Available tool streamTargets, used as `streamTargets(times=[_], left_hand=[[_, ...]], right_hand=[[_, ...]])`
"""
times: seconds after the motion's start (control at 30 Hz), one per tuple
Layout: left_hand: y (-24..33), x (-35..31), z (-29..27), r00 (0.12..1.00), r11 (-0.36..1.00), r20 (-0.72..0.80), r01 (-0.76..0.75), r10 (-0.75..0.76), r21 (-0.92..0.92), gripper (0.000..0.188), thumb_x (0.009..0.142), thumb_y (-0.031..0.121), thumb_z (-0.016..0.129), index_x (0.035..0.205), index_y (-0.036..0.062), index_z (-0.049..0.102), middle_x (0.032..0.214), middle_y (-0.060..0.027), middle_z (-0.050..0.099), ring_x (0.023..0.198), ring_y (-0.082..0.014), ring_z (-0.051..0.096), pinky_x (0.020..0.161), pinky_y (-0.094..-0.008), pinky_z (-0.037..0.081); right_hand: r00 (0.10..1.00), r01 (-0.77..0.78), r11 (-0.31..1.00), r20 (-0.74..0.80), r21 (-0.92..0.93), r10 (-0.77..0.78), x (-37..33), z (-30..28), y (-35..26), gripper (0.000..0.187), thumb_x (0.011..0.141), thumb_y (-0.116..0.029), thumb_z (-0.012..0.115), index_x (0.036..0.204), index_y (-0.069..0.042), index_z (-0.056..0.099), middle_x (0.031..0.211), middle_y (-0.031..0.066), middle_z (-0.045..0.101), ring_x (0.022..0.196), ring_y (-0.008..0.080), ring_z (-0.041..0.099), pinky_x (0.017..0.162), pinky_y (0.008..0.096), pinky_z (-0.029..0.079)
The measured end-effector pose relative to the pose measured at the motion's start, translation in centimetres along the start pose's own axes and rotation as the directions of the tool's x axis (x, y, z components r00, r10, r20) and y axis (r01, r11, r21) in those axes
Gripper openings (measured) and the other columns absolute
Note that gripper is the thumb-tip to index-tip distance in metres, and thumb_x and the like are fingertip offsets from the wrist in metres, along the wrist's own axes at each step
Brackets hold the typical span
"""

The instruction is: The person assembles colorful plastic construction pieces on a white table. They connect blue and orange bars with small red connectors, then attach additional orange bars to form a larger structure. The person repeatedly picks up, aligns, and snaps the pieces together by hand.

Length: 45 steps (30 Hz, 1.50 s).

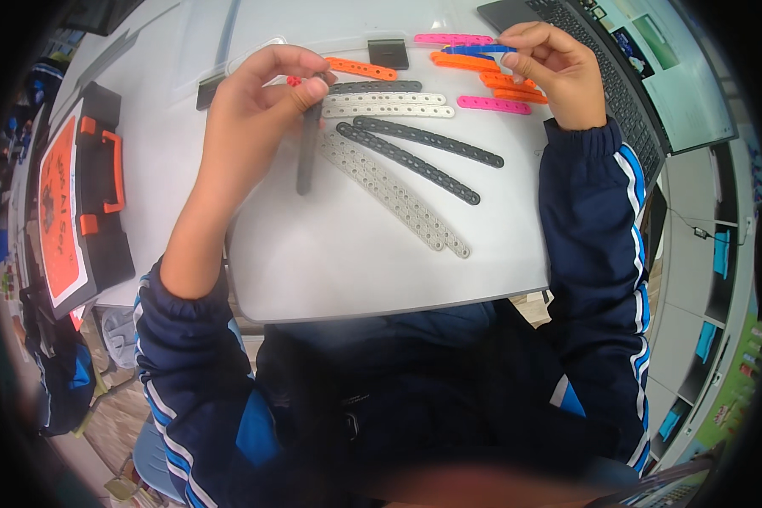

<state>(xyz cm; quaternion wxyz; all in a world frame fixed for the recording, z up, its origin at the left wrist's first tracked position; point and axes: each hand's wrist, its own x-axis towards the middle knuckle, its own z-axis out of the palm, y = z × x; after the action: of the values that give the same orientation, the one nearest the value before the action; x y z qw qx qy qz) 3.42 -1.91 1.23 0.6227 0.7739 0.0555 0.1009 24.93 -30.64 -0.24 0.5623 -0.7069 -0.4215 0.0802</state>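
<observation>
My left hand pinches the top end of a dark grey beam with holes, which hangs down over the table. Between the thumb and fingers of my right hand is the end of a thin blue beam, above several orange beams. Pink beams lie near that hand. Close to the left hand are another orange beam, white beams and dark grey beams. Long light grey beams slant across the middle of the table. A small red piece shows beside the left fingers.
An open laptop borders the work area at the right. On the left stands a black case with an orange front and handle. A small dark block sits at the back near clear plastic. The white table's front edge is near my body.
</observation>
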Motion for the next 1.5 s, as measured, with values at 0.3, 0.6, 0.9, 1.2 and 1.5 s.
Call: streamTargets(times=[0.3,0.6,0.9,1.2,1.5], left_hand=[[-0.5,-0.4,1.6,0.999,1.000,0.052,0.008,-0.008,0.000,0.037,0.088,-0.001,0.070,0.123,-0.0013,0.056,0.116,-0.0114,0.063,0.079,-0.0116,0.067,0.071,-0.0219,0.057],[0.2,-1.0,2.2,0.995,0.890,0.082,-0.093,0.063,0.447,0.036,0.081,0.003,0.078,0.115,0.0029,0.064,0.105,-0.0046,0.072,0.064,-0.0029,0.052,0.056,-0.0184,0.042],[0.0,-0.9,2.2,0.989,0.892,0.021,-0.140,0.145,0.431,0.025,0.082,0.005,0.076,0.106,0.0068,0.068,0.095,0.0000,0.073,0.056,-0.0055,0.047,0.054,-0.0215,0.041],[0.1,-0.8,1.5,0.993,0.988,-0.098,-0.059,0.073,0.140,0.013,0.090,0.011,0.073,0.102,0.0062,0.071,0.067,0.0083,0.057,0.059,0.0003,0.043,0.056,-0.0171,0.033],[1.1,-0.7,1.2,0.959,0.998,-0.278,-0.062,0.059,0.000,0.015,0.090,0.011,0.074,0.102,0.0030,0.071,0.064,0.0068,0.055,0.064,-0.0010,0.051,0.063,-0.0175,0.039]], right_hand=[[0.979,-0.082,0.990,-0.177,0.112,0.101,0.7,-0.6,-1.1,0.020,0.091,-0.001,0.066,0.110,-0.005,0.061,0.101,0.0062,0.062,0.072,0.0106,0.057,0.066,0.0242,0.047],[0.937,-0.024,0.968,-0.343,-0.250,-0.065,0.6,-0.3,-2.6,0.018,0.096,0.003,0.046,0.089,-0.004,0.061,0.080,0.0028,0.054,0.057,0.0079,0.051,0.052,0.0214,0.040],[0.986,-0.005,0.749,-0.128,-0.662,-0.107,0.2,0.1,-4.8,0.003,0.088,-0.002,0.065,0.091,-0.001,0.066,0.084,0.0064,0.053,0.065,0.0143,0.056,0.060,0.0270,0.045],[0.993,0.043,0.748,0.112,-0.663,0.043,-0.5,-0.4,-5.4,0.042,0.080,0.003,0.075,0.118,-0.002,0.058,0.096,0.0064,0.054,0.072,0.0149,0.060,0.065,0.0269,0.049],[0.948,0.089,0.739,0.284,-0.667,0.143,-0.7,-0.7,-2.6,0.059,0.076,0.012,0.070,0.130,-0.006,0.055,0.124,0.0073,0.047,0.082,0.0143,0.054,0.075,0.0259,0.047]])
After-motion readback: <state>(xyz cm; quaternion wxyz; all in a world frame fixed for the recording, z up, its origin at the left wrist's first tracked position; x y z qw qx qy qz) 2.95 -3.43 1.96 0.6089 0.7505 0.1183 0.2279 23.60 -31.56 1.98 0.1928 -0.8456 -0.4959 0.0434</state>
